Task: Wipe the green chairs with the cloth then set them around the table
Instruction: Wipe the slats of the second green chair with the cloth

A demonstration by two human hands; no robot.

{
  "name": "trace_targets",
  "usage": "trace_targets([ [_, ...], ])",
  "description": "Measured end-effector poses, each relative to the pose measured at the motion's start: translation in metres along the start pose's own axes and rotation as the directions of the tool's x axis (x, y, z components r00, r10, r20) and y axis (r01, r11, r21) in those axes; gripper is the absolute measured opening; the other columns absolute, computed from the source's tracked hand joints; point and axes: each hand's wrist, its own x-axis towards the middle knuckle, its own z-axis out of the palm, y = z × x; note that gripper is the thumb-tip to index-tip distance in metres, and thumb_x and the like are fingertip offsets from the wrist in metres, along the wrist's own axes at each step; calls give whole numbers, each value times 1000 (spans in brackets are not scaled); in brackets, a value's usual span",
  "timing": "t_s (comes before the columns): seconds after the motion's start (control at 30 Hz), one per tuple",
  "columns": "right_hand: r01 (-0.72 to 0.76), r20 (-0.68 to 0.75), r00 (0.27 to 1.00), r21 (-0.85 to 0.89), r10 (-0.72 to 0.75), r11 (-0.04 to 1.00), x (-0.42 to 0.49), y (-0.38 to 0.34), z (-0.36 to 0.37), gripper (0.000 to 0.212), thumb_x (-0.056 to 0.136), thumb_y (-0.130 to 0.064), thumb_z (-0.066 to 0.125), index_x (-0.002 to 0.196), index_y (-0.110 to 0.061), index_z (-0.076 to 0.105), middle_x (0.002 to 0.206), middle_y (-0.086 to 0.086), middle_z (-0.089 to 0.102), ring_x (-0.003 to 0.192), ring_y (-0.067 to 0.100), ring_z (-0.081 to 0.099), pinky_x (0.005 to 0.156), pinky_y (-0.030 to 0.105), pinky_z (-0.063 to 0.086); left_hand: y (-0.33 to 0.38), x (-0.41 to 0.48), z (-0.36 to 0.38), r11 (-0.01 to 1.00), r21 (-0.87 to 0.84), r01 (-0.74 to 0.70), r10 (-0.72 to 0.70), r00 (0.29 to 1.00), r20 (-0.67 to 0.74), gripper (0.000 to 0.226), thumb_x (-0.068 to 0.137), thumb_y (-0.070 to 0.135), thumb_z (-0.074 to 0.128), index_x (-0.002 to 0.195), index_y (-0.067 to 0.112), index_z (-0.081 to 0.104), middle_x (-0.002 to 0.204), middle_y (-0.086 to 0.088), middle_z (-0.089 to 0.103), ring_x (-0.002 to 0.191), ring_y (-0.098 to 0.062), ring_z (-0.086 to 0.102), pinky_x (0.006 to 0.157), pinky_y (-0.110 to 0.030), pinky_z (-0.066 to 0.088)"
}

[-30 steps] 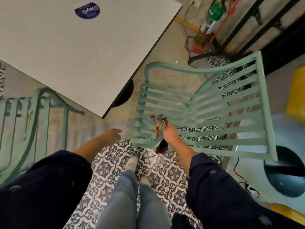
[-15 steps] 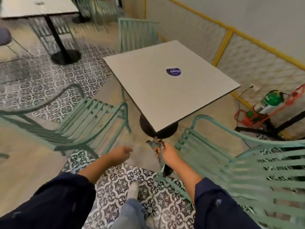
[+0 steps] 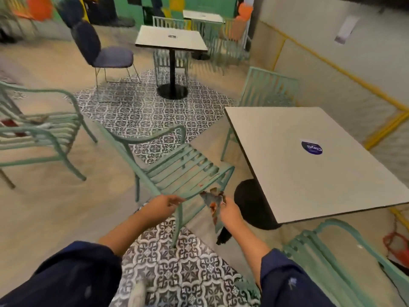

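We see the right hand clenched around a crumpled cloth, grey with orange-red stains. One end of the cloth sticks up past the fingers and the other hangs below the palm. The cloth is held just beside the near edge of a green slatted chair, which stands left of the square white table with its seat towards the tabletop.

The left hand reaches to the near corner of that chair's seat with loose, mostly straight fingers and holds nothing. Because of blur, we cannot say whether the fingertips actually touch the frame.

A round purple sticker sits on the tabletop, and the table's black pedestal base shows beneath its near left corner. A second green chair stands at the table's far side. A third is at the near right, beside the table's near edge, and a fourth stands well apart on the left.

Farther off are another white table and a dark blue padded chair. Patterned tiles cover the floor below our arms.
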Motion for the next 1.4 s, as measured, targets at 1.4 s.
trace_targets([
  [1.4,-175,-146,977,-149,154,973,382,38,21,43,91,2,37,128,-10,54,125,11,59,114,24,54,86,18,33,-103,354,56,955,291,62,-240,741,628,44,88,22,51,127,3,49,124,-22,58,112,-34,57,90,-35,45],
])
